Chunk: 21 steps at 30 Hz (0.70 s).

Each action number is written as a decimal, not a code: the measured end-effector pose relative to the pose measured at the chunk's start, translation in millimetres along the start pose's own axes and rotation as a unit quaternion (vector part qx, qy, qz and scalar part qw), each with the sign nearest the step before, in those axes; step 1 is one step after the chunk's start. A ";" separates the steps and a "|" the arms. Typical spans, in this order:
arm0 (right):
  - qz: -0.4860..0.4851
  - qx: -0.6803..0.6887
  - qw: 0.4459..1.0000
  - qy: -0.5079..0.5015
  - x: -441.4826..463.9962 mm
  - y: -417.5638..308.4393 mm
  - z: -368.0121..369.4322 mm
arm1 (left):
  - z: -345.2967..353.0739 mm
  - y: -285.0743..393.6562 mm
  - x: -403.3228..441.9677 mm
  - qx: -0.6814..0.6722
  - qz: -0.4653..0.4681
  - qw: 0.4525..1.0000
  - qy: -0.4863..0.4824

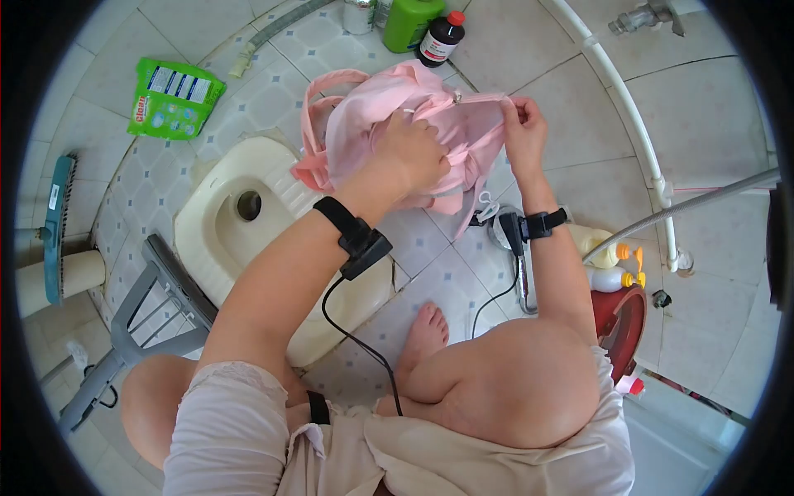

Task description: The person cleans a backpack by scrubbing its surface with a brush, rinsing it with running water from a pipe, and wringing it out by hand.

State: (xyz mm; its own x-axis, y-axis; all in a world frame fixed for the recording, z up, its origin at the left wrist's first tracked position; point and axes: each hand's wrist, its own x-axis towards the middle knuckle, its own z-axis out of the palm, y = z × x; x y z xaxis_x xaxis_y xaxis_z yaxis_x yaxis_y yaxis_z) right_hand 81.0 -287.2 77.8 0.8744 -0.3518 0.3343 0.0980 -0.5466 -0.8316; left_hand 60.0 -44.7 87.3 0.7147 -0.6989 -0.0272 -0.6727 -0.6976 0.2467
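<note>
Pink backpack (356, 124) lies beside the far right edge of the squat toilet (197, 223), probably light, soft and floppy. The right hand (525, 124) pinches its zippered rim (481, 99), seemingly its firmest hold; the left hand (413, 153) curls at the opening, grip unclear.

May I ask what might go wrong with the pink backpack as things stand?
The pink backpack lies close beside the squat toilet, so a strap might slip into it. The red-capped dark bottle stands right by the backpack and could be knocked over. The black cable trailing from the left wrist device might snag.
</note>
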 end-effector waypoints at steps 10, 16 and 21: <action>0.017 -0.013 1.000 0.015 -18.3 -0.2 -11.1 | 22.6 21.7 -0.5 0.028 -0.018 0.999 -0.018; 0.091 -0.015 0.994 -0.065 -31.8 7.7 -4.2 | 61.7 17.2 -11.0 0.006 -0.040 0.998 0.039; 0.046 -0.160 0.941 -0.295 -68.9 1.5 28.3 | 75.1 -11.7 -27.7 -0.190 -0.076 0.977 0.064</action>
State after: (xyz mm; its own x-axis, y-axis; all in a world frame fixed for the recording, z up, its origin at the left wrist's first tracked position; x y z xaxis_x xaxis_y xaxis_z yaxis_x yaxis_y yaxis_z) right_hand 34.4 -242.2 40.9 0.9929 0.0227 -0.1168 -0.0574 -0.7688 -0.6369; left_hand 33.7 -29.1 12.4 0.8353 -0.5493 0.0248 -0.4549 -0.6649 0.5924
